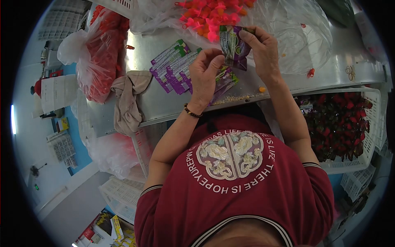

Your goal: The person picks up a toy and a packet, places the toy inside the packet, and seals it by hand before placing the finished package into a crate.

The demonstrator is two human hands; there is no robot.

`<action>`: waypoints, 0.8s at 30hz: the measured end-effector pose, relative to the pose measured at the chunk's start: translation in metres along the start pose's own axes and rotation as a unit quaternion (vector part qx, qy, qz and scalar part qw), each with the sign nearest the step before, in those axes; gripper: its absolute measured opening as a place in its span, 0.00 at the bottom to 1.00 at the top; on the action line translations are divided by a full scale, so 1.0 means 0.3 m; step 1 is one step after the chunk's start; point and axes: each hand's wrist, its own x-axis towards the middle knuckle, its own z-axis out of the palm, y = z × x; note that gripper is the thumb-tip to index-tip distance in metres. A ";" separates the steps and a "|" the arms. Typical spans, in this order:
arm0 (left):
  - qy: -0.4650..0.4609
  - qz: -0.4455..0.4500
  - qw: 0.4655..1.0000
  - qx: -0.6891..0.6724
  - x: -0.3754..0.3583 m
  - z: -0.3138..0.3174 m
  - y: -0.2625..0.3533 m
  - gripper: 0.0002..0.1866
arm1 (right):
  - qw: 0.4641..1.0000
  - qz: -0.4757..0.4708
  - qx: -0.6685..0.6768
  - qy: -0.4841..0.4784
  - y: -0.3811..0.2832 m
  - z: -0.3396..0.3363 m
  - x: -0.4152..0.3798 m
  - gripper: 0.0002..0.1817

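Observation:
A small purple-and-green printed packet (pixel 235 46) is held upright over the metal table. My right hand (pixel 263 49) pinches it at its upper right edge, thumb in front. My left hand (pixel 207 73) is closed, with its fingers curled and the thumb tip against them at the packet's lower left edge. What those fingers hold, if anything, is hidden. Beneath and left of this hand, several flat packets (pixel 169 68) of the same print lie fanned out. More of them (pixel 224 84) lie under the held packet, by the table's front edge.
Pink and orange pacifier-shaped pieces (pixel 212 18) are heaped on clear plastic (pixel 296 37) at the back. A crumpled cloth (pixel 131 96) hangs over the front edge, beside a bag of red pieces (pixel 101 61). A white crate (pixel 349 164) of filled dark-red packets (pixel 339 127) stands right.

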 end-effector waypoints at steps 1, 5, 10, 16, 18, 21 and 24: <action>-0.028 -0.001 1.000 0.008 0.000 -0.009 -0.020 0.08 | 1.000 0.000 0.000 0.001 0.001 -0.004 0.000 0.07; -0.062 -0.028 0.998 0.010 -0.004 0.004 -0.026 0.06 | 0.999 0.006 0.029 0.030 0.009 -0.022 -0.007 0.06; -0.075 -0.027 0.996 0.036 -0.010 -0.031 -0.090 0.06 | 0.994 -0.012 0.068 0.087 0.007 -0.062 0.006 0.06; -0.042 -0.048 0.998 -0.001 0.012 0.032 -0.051 0.08 | 0.994 -0.033 0.075 0.067 -0.010 -0.090 0.011 0.06; -0.070 -0.072 0.995 -0.005 0.016 0.037 -0.062 0.08 | 0.995 -0.036 0.066 0.068 -0.004 -0.087 0.005 0.06; -0.142 -0.096 0.985 0.032 0.012 0.006 -0.075 0.07 | 0.997 -0.005 -0.060 0.041 -0.035 -0.156 -0.020 0.06; -0.144 -0.117 0.982 0.017 0.012 -0.002 -0.088 0.05 | 0.993 0.033 -0.110 0.026 -0.034 -0.238 -0.067 0.06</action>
